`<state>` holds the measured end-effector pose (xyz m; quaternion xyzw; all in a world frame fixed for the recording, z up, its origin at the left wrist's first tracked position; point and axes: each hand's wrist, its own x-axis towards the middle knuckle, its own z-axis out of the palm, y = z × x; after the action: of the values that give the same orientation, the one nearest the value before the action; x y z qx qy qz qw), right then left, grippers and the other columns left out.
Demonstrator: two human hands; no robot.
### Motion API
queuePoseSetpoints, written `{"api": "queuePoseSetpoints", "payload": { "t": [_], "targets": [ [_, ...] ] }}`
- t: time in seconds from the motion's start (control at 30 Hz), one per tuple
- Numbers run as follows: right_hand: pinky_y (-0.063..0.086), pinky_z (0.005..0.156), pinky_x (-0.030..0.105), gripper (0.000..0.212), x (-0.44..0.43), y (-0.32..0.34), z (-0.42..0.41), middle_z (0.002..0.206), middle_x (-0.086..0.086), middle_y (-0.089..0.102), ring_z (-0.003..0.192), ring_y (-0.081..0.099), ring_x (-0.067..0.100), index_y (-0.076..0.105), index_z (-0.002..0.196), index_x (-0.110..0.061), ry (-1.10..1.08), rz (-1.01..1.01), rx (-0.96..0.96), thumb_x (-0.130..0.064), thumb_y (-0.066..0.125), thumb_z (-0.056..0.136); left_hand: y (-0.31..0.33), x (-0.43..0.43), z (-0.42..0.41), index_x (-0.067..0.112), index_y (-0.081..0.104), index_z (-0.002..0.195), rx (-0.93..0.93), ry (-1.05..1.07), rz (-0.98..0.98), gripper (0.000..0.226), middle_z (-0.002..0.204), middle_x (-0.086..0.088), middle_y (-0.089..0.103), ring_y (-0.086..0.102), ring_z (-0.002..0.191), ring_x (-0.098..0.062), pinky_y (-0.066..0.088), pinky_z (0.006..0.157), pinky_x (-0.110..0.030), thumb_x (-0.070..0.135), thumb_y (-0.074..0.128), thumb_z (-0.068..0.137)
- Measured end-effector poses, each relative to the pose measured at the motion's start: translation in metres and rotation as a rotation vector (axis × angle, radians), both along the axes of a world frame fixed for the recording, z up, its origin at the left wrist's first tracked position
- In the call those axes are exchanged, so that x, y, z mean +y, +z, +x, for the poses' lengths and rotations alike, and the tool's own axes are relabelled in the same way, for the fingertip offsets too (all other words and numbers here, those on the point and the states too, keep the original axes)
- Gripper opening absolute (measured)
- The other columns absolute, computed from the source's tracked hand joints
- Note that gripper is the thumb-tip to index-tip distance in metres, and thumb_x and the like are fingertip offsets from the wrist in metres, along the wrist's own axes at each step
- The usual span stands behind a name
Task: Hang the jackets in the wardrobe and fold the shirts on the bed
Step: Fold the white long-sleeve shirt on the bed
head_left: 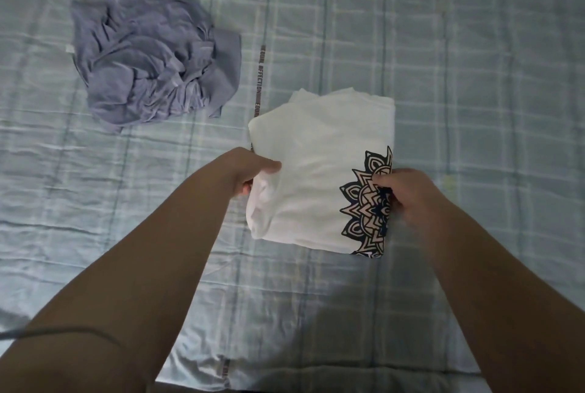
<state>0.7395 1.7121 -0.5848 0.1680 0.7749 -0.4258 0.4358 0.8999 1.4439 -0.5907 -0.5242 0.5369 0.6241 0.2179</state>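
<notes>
So there's a white shirt [319, 171] lying folded into a rough rectangle on the bed [474, 75], a bit right of the middle of the view. It has a dark mandala print [367, 202] showing along its right edge, cut off by the fold. Both hands are on it — the left hand [253, 171] is pinching the left edge, thumb on top of the fabric and the other fingers tucked under the fold, and the right hand [408, 193] is gripping the right edge right over the print, fingers curled around the cloth. So both are closed on the shirt, neither one spread open.

Up and to the left, well apart from the white one, a blue-grey shirt [152, 56] sits in a crumpled heap, not folded at all. The bedspread is pale green-blue with a check pattern, and a printed strip of text [259, 75] runs down it between the two shirts. A thin dark cord [63, 331] crosses the left forearm near the bottom corner — can't tell what it belongs to.
</notes>
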Motion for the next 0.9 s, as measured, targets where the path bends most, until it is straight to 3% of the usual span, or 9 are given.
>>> {"api": "queuePoseSetpoints", "payload": {
  "t": [0.07,0.17,0.23,0.33,0.5,0.63,0.73,0.8,0.9],
  "targets": [
    [0.057,0.089,0.050,0.019,0.003,0.000,-0.003,0.100,0.017,0.075,0.091,0.072,0.033,0.070,0.101,-0.003,-0.045,-0.055,-0.056,-0.007,0.073,0.083,0.000,-0.003,0.002,0.005,0.070,0.113,0.029,0.020,0.104,0.043,0.109,-0.011,0.075,0.071,0.105,-0.031,0.054,0.098,-0.042,0.017,0.084,0.075],
    [0.057,0.075,0.040,0.012,0.006,0.001,0.001,0.098,0.013,0.076,0.083,0.073,0.025,0.069,0.100,-0.008,-0.092,-0.155,-0.053,-0.005,0.066,0.088,0.000,-0.004,0.005,0.009,0.069,0.116,0.155,0.035,0.153,0.042,0.113,-0.006,0.075,0.071,0.107,-0.025,0.057,0.088,-0.035,0.017,0.082,0.077],
    [0.056,0.075,0.039,0.014,0.011,0.003,0.006,0.097,0.010,0.077,0.085,0.074,0.023,0.068,0.104,-0.012,-0.095,-0.217,-0.044,-0.009,0.062,0.092,0.002,-0.001,0.013,0.014,0.067,0.120,0.244,0.041,0.160,0.048,0.114,-0.002,0.075,0.070,0.109,-0.024,0.054,0.084,-0.032,0.023,0.081,0.075],
    [0.055,0.088,0.050,0.022,0.022,0.010,0.016,0.109,0.011,0.074,0.104,0.070,0.032,0.066,0.115,-0.015,-0.110,-0.315,-0.074,-0.015,0.058,0.095,0.002,0.006,0.030,0.012,0.060,0.132,0.395,0.079,0.239,0.054,0.129,-0.008,0.068,0.064,0.119,-0.030,0.052,0.096,-0.043,0.023,0.077,0.082],
    [0.058,0.071,0.038,0.025,0.044,0.032,0.040,0.114,0.013,0.073,0.102,0.071,0.030,0.064,0.121,-0.011,-0.121,-0.457,0.026,-0.011,0.053,0.098,0.020,0.025,0.061,0.006,0.057,0.135,0.536,0.139,0.219,0.050,0.136,-0.014,0.062,0.059,0.126,-0.032,0.052,0.101,-0.045,0.021,0.073,0.090],
    [0.058,0.070,0.034,0.024,0.065,0.055,0.066,0.110,0.008,0.074,0.096,0.073,0.023,0.060,0.120,-0.010,-0.153,-0.529,0.184,-0.007,0.055,0.097,0.052,0.044,0.093,0.005,0.060,0.132,0.577,0.119,0.151,0.048,0.134,-0.017,0.063,0.061,0.123,-0.034,0.055,0.095,-0.041,0.025,0.073,0.090],
    [0.057,0.072,0.031,0.032,0.078,0.076,0.085,0.102,0.003,0.076,0.094,0.073,0.020,0.049,0.124,-0.013,-0.205,-0.471,0.290,-0.010,0.062,0.095,0.078,0.070,0.114,0.005,0.055,0.132,0.526,0.212,0.033,0.063,0.122,-0.013,0.070,0.066,0.116,-0.033,0.054,0.091,-0.043,0.033,0.079,0.082],
    [0.057,0.073,0.029,0.042,0.082,0.089,0.097,0.099,0.001,0.077,0.091,0.074,0.017,0.045,0.131,-0.017,-0.189,-0.448,0.340,-0.013,0.064,0.094,0.089,0.083,0.122,0.012,0.052,0.132,0.461,0.252,-0.100,0.076,0.109,-0.005,0.076,0.071,0.105,-0.028,0.056,0.083,-0.039,0.045,0.082,0.070],
    [0.057,0.064,0.019,0.053,0.083,0.098,0.107,0.095,-0.009,0.077,0.085,0.074,0.011,0.041,0.139,-0.033,-0.109,-0.392,0.416,-0.018,0.065,0.094,0.092,0.090,0.131,0.031,0.039,0.146,0.404,0.220,-0.228,0.085,0.102,0.005,0.077,0.074,0.097,-0.016,0.057,0.080,-0.037,0.051,0.079,0.073]
  ]
}}
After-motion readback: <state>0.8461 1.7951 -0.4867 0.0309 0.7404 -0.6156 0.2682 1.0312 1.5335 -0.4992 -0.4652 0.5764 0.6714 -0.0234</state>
